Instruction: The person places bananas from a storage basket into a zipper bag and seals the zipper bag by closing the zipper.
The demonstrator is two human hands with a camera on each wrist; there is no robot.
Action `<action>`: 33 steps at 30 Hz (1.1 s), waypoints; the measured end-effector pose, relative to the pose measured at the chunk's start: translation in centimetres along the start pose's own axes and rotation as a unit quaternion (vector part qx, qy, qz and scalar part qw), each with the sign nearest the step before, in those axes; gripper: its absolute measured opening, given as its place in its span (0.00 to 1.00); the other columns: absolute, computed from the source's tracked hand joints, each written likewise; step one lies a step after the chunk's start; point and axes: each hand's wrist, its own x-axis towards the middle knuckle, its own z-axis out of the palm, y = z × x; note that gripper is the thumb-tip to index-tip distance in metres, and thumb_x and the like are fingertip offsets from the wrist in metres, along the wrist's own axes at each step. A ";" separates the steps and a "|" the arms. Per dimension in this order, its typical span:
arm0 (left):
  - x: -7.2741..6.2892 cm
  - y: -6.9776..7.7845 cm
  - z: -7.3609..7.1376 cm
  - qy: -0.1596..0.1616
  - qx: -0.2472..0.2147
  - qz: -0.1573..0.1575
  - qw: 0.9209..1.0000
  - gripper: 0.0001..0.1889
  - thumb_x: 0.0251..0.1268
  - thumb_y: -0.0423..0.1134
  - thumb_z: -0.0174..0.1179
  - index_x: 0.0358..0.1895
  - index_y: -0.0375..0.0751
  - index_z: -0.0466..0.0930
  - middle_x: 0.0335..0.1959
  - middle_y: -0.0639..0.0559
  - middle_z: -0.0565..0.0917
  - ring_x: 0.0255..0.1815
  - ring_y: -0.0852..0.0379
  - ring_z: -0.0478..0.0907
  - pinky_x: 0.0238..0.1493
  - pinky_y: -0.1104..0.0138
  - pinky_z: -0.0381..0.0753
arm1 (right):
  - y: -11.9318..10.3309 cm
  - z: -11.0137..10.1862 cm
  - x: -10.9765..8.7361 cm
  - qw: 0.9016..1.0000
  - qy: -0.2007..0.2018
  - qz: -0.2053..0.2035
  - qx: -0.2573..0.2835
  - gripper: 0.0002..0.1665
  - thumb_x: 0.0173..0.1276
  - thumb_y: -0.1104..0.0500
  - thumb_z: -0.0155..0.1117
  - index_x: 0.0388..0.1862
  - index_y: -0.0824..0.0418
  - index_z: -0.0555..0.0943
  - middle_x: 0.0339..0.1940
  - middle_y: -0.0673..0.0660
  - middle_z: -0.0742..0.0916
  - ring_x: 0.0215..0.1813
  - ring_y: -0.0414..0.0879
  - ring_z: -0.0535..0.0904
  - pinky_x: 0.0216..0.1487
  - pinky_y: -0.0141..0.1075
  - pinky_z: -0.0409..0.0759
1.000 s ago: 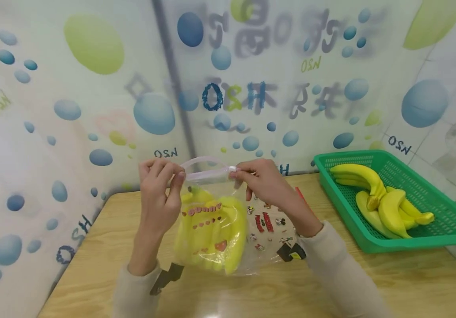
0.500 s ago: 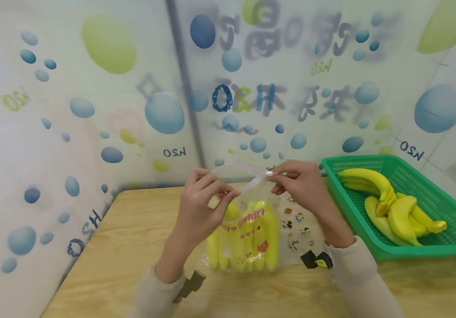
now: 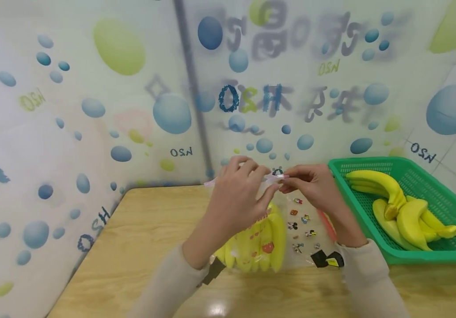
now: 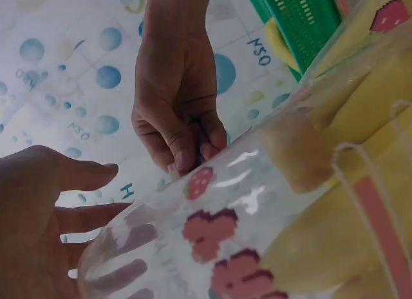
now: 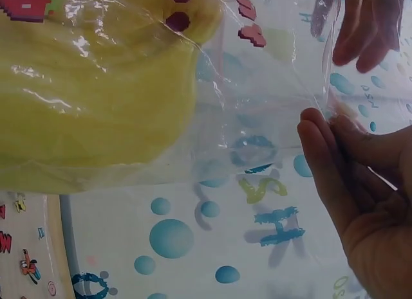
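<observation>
Zip bag [image 5: 225, 112]: thin clear plastic, glossy, creased, streaked with highlights | zip strip [image 3: 268, 179]: smooth plastic | printed bag [image 3: 303, 227] on the table: clear plastic, shiny | basket [image 3: 431, 257]: perforated plastic, soft sheen | loose bananas [image 3: 375, 180]: smooth, waxy-looking from here | table [image 3: 164, 221]: grained wood, faintly glossy | sleeves [image 3: 172, 278]: matt cloth

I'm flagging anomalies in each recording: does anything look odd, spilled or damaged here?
Nothing looks spilled or damaged around the bag of bananas or the green basket. One oddity: on the backdrop, the large blue-and-green lettering reads backwards as O-2-H, perhaps because it is seen from behind.
</observation>
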 end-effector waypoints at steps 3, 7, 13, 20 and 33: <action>1.7 1.4 0.4 -0.070 0.047 0.009 0.996 0.14 0.77 0.52 0.57 0.53 0.51 0.86 0.50 0.57 0.88 0.61 0.50 0.77 0.56 0.55 0.81 | 0.2 -0.7 -0.2 1.000 -0.019 -0.011 -0.017 0.08 0.72 0.75 0.61 0.43 0.76 0.87 0.34 0.71 0.90 0.31 0.37 0.90 0.38 0.33 0.88; 3.1 2.5 1.0 -0.125 0.072 0.011 0.990 0.07 0.78 0.45 0.58 0.45 0.53 0.86 0.42 0.61 0.89 0.49 0.56 0.79 0.47 0.61 0.79 | 0.3 -1.2 -0.5 0.999 -0.040 -0.019 -0.031 0.10 0.73 0.74 0.60 0.46 0.75 0.87 0.34 0.71 0.91 0.32 0.36 0.90 0.39 0.33 0.88; 4.1 2.7 1.5 -0.141 0.059 -0.006 0.988 0.12 0.75 0.35 0.58 0.30 0.51 0.84 0.20 0.58 0.76 0.30 0.57 0.69 0.29 0.67 0.62 | 0.4 -1.3 -0.6 0.999 -0.025 -0.029 -0.025 0.08 0.72 0.74 0.62 0.43 0.72 0.88 0.33 0.68 0.91 0.30 0.38 0.90 0.37 0.34 0.88; 5.7 1.6 1.4 -0.187 0.037 0.019 0.982 0.11 0.75 0.37 0.58 0.33 0.52 0.86 0.17 0.58 0.74 0.23 0.58 0.69 0.26 0.67 0.59 | -0.4 -1.1 -0.4 0.997 0.031 -0.024 -0.064 0.06 0.68 0.74 0.67 0.34 0.68 0.88 0.27 0.48 0.91 0.22 0.37 0.86 0.31 0.31 0.85; 5.7 -2.7 1.2 -0.301 -0.141 0.004 0.943 0.09 0.77 0.43 0.61 0.40 0.49 0.89 0.32 0.61 0.87 0.30 0.61 0.80 0.32 0.68 0.78 | -2.3 -1.0 -0.5 0.987 0.057 0.089 -0.119 0.06 0.67 0.64 0.74 0.31 0.65 0.89 0.25 0.59 0.89 0.19 0.43 0.75 0.22 0.34 0.76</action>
